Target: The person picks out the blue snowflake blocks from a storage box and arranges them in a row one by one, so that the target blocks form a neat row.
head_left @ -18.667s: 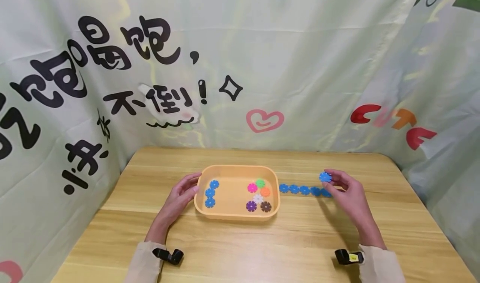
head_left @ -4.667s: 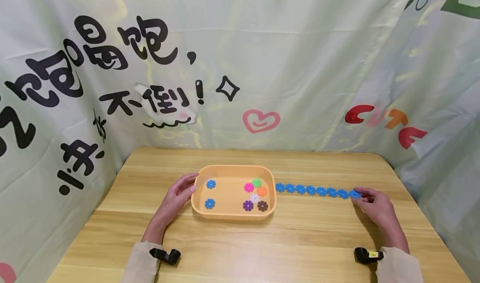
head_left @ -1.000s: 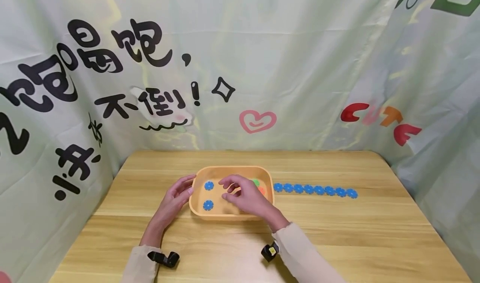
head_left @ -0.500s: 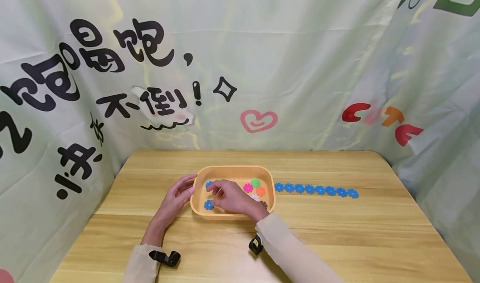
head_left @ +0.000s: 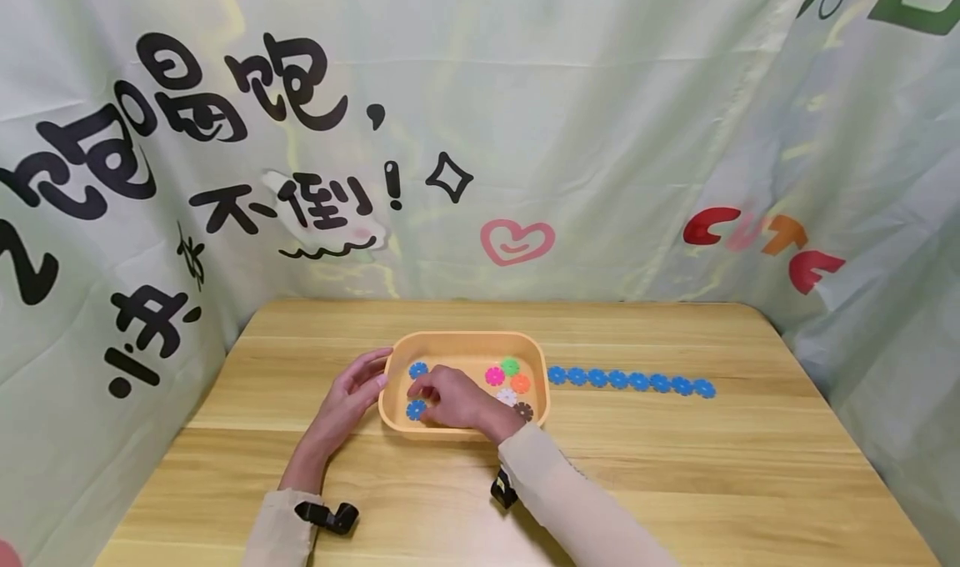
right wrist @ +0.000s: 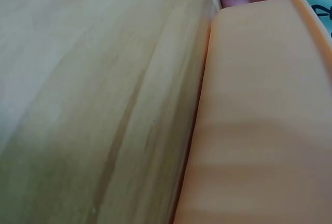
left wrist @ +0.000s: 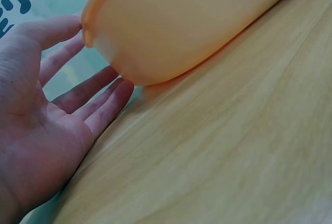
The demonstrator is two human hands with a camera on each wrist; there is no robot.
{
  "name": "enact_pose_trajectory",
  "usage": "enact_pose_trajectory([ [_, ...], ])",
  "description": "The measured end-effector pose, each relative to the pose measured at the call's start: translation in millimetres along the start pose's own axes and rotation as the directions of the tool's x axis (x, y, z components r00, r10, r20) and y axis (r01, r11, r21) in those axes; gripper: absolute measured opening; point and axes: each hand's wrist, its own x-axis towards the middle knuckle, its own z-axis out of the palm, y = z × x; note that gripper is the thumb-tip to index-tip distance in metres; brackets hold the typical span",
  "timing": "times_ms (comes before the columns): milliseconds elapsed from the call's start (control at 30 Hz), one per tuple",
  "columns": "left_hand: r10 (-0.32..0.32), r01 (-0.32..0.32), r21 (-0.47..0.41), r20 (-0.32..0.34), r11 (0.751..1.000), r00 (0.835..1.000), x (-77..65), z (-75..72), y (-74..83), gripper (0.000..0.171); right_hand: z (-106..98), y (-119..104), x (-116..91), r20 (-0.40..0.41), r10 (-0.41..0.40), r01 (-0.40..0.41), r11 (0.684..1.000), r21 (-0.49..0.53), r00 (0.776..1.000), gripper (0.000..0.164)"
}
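Observation:
An orange plastic tray (head_left: 471, 435) stands on the wooden table. My left hand (head_left: 358, 393) touches its left end; in the left wrist view the thumb meets the rim and relaxed fingers rest against the outer wall. My right hand (head_left: 457, 396) is inside the tray, loosely bent fingers beside a blue snowflake disc (head_left: 415, 410); I see no firm hold on it. Another blue snowflake disc (head_left: 417, 370) lies behind. Several blue snowflake discs (head_left: 618, 379) form a row to the tray's right. The right wrist view shows only the tray's outside and table, not the right fingers.
In the tray's right part lie pink (head_left: 494, 376), green (head_left: 510, 367), orange (head_left: 521, 383), white (head_left: 507, 396) and brown (head_left: 523, 411) snowflake discs. A printed curtain (head_left: 600, 133) hangs behind the table (head_left: 675, 467).
Since the oldest frame, the blue row has lengthened rightward and the tray holds fewer blue discs. My right hand left the row's end, entered the tray and moved left. My left hand stays.

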Motion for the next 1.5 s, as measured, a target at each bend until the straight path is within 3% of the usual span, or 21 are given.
enact_pose_trajectory([
  [200,-0.006,0.006,0.001,-0.004,1.000,1.000,-1.4,0.8,0.3,0.047,1,1,-1,0.015,-0.031,0.032,0.996,-0.083,0.999,0.024],
  [367,-0.007,0.007,0.016,-0.010,1.000,1.000,-1.2,1.5,0.6,0.047,0,2,-1,0.016,0.001,0.000,0.998,-0.068,1.000,0.021],
  [800,-0.007,0.007,-0.006,0.000,1.000,1.000,0.9,1.7,1.4,0.047,-4,3,-7,-0.093,0.069,-0.062,0.995,0.080,0.993,0.012],
  [1067,-0.009,0.009,-0.007,-0.004,1.000,1.000,0.0,0.9,0.8,0.047,-9,-3,-12,-0.132,0.162,-0.121,0.955,0.271,0.978,0.013],
  [1233,-0.010,0.010,-0.003,-0.005,1.000,1.000,-0.7,1.1,1.1,0.047,-17,-9,-21,-0.172,0.157,-0.091,0.935,0.342,0.972,0.016],
  [1500,-0.006,0.006,0.008,-0.012,1.000,1.000,0.0,1.5,2.2,0.047,-35,-16,-41,-0.252,0.107,-0.012,0.936,0.351,0.962,0.020],
])
